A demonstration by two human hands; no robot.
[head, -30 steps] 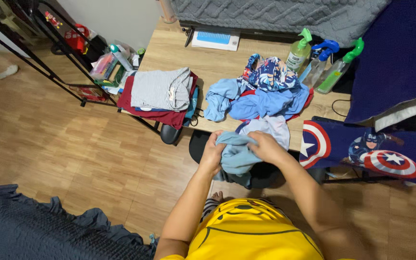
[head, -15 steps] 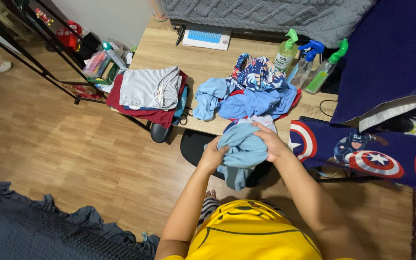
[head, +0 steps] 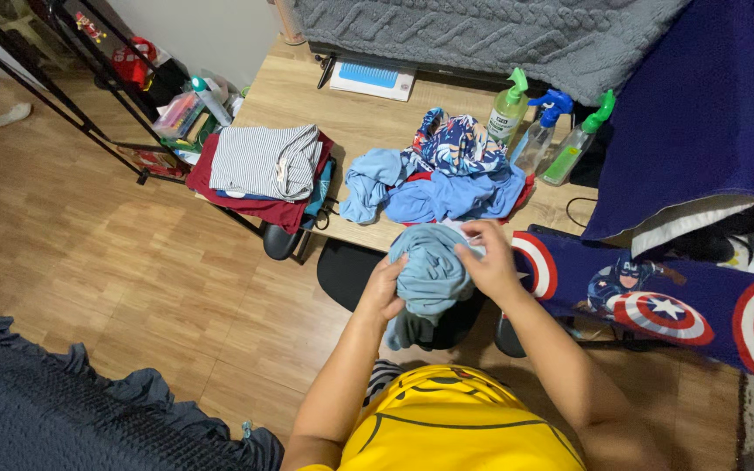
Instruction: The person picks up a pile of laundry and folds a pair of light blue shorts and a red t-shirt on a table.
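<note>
While bunched above the wooden desk's near edge, hung between both hands: light blue garment. Gripped underneath by left hand, fingers curled shut; pinched on top by right hand.

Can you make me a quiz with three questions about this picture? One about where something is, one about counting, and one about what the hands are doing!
1. Where is the striped shirt?
A. on top of the folded pile on the desk
B. on the floor
C. in the person's hands

2. How many spray bottles stand on the desk?
A. one
B. three
C. five

3. What are the hands doing?
A. resting flat on the desk
B. holding a spray bottle
C. both holding a light blue cloth

Answers:
1. A, it lies on the dark red clothes at the desk's left end.
2. B, two have green tops and one blue.
3. C, the left hand and right hand have a grip on the light blue cloth.
</note>
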